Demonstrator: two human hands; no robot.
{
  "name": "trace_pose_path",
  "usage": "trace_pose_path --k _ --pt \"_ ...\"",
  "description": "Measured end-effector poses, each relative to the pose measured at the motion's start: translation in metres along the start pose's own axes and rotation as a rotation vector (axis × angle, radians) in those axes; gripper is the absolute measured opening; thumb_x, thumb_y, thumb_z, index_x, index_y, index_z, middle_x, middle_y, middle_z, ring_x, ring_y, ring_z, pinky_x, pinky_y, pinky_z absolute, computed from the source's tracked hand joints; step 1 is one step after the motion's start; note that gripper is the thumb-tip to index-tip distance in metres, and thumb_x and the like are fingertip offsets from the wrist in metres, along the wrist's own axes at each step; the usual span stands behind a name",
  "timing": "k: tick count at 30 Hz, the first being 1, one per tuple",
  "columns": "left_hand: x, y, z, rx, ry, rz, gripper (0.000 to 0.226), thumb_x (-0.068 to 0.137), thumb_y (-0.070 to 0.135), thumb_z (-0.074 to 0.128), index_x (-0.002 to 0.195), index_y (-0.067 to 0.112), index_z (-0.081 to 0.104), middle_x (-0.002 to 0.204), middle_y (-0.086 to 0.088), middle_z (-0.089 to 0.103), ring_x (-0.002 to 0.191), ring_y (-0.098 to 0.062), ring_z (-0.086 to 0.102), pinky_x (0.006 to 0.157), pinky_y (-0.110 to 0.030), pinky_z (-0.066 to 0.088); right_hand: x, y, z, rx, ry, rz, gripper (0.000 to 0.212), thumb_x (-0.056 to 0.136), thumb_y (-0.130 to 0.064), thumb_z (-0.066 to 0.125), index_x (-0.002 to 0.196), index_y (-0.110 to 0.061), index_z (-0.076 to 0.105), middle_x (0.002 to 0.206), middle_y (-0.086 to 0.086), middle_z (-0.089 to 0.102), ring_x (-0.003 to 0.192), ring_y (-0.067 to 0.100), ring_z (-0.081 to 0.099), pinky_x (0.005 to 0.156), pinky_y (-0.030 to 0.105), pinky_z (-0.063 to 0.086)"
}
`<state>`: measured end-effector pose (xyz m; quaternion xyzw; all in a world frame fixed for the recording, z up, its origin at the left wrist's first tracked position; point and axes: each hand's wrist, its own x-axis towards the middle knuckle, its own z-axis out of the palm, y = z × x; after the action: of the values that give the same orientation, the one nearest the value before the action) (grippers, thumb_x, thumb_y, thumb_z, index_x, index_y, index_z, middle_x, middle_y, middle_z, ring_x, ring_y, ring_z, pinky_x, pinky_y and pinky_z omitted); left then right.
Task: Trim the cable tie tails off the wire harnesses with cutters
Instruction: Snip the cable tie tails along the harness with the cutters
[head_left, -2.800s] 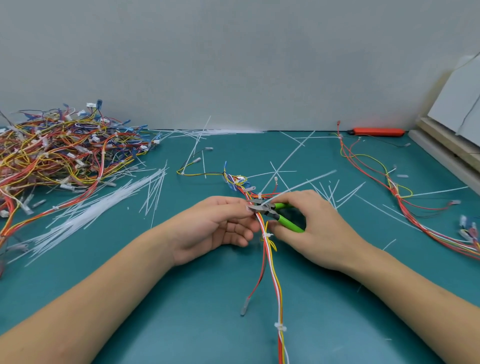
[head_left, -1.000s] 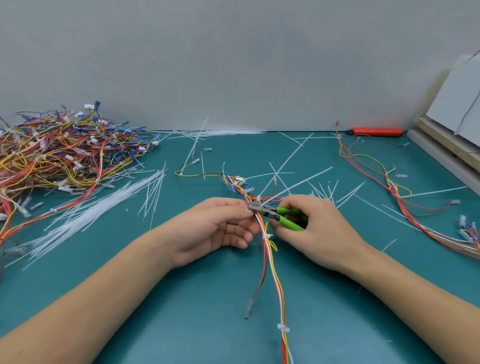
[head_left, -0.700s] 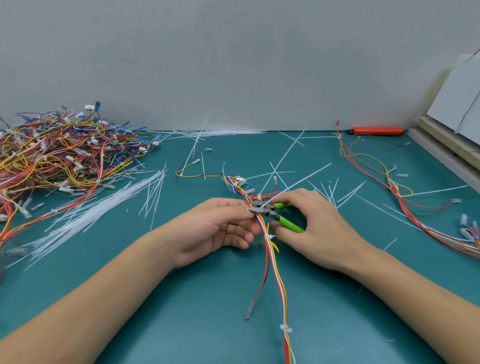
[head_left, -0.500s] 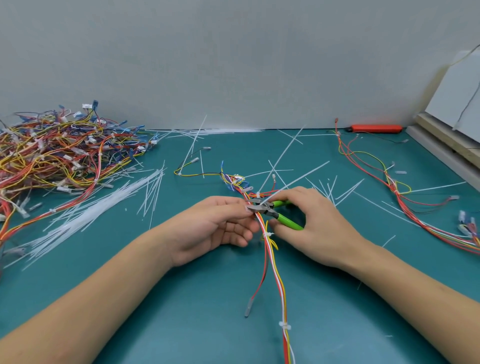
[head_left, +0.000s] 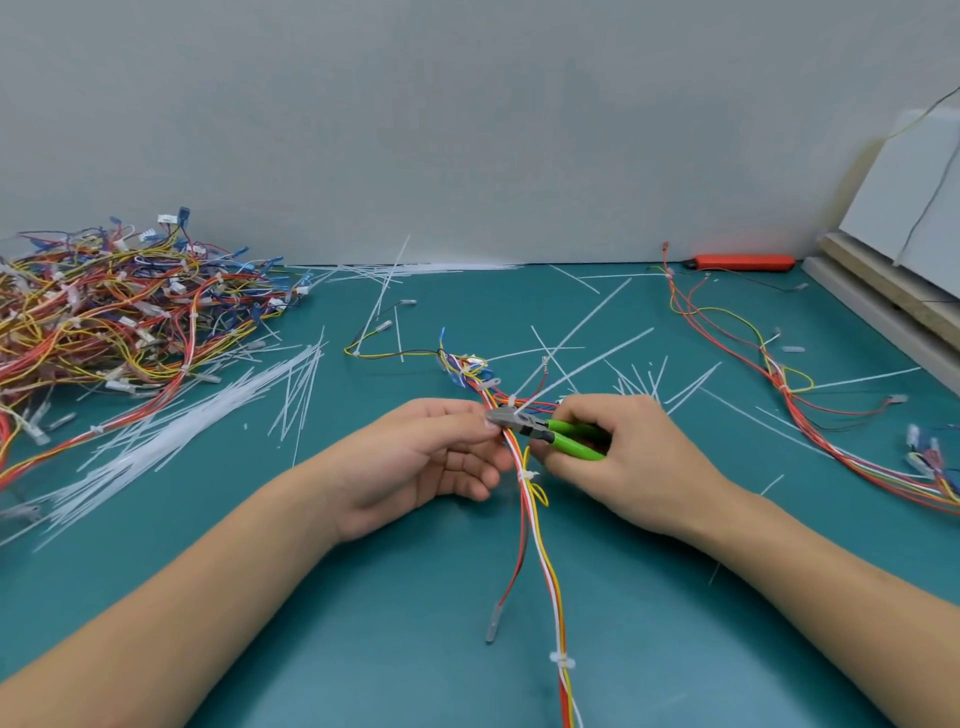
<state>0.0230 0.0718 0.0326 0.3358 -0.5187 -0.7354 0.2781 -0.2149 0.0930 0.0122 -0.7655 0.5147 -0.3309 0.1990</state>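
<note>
A wire harness (head_left: 540, 525) of red, white, yellow and orange wires runs from the mat's middle toward me, with white cable ties along it. My left hand (head_left: 421, 457) pinches the harness near a tie, its fingertips at the cutter jaws. My right hand (head_left: 628, 457) grips green-handled cutters (head_left: 550, 431), whose jaws sit against a cable tie (head_left: 513, 402). From that tie, long white tails (head_left: 587, 358) stick up and to the right.
A large heap of coloured harnesses (head_left: 114, 312) fills the far left, with a spread of cut white tails (head_left: 182, 415) beside it. Another harness (head_left: 789, 384) lies at the right. An orange tool (head_left: 743, 262) rests by the wall. Boards (head_left: 893, 296) lean at the far right.
The harness shifted slightly. The cutter handles opened and squeezed, with the jaws staying at the same tie. My hands barely moved.
</note>
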Motion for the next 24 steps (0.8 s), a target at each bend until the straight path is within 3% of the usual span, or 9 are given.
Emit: trace_pose_path --k 3,7,11,24 --pt "-0.0006 0.0004 0.0014 0.019 -0.002 0.004 0.014 0.090 0.022 0.065 0.092 0.011 0.074 0.086 -0.013 0.070 0.068 -0.017 0.065 0.063 -0.024 0.056 0.0002 0.0002 0.0008 0.005 0.009 -0.014 0.013 0.087 -0.034 0.080 0.090 -0.029 0.069 0.077 -0.010 0.065 0.075 0.013 0.060 0.073 0.038 0.052" --pt "0.0004 0.0002 0.0010 0.016 -0.001 0.006 0.017 0.090 0.023 0.067 0.096 0.008 0.072 0.086 -0.013 0.070 0.069 -0.018 0.065 0.064 -0.025 0.056 -0.0001 0.0010 0.0019 -0.108 0.024 -0.071 0.032 0.086 -0.045 0.077 0.114 -0.031 0.070 0.101 -0.018 0.066 0.101 0.009 0.057 0.093 0.033 0.047" --pt "-0.0004 0.0013 0.0012 -0.004 0.001 0.000 0.026 0.080 0.028 0.076 0.097 0.009 0.074 0.085 -0.015 0.070 0.068 -0.019 0.065 0.063 -0.026 0.056 0.0006 -0.0018 -0.0011 -0.166 -0.015 -0.090 0.048 0.087 -0.059 0.068 0.127 -0.033 0.068 0.112 -0.016 0.066 0.111 0.011 0.055 0.100 0.037 0.046" --pt "-0.0011 0.0025 0.0017 0.017 -0.018 -0.002 0.020 0.077 0.030 0.074 0.088 0.013 0.076 0.083 -0.014 0.070 0.068 -0.019 0.065 0.064 -0.025 0.056 -0.0007 -0.0055 0.0023 -0.210 0.040 -0.104 0.039 0.088 -0.055 0.064 0.115 -0.027 0.069 0.107 -0.011 0.063 0.106 0.014 0.053 0.096 0.029 0.044"
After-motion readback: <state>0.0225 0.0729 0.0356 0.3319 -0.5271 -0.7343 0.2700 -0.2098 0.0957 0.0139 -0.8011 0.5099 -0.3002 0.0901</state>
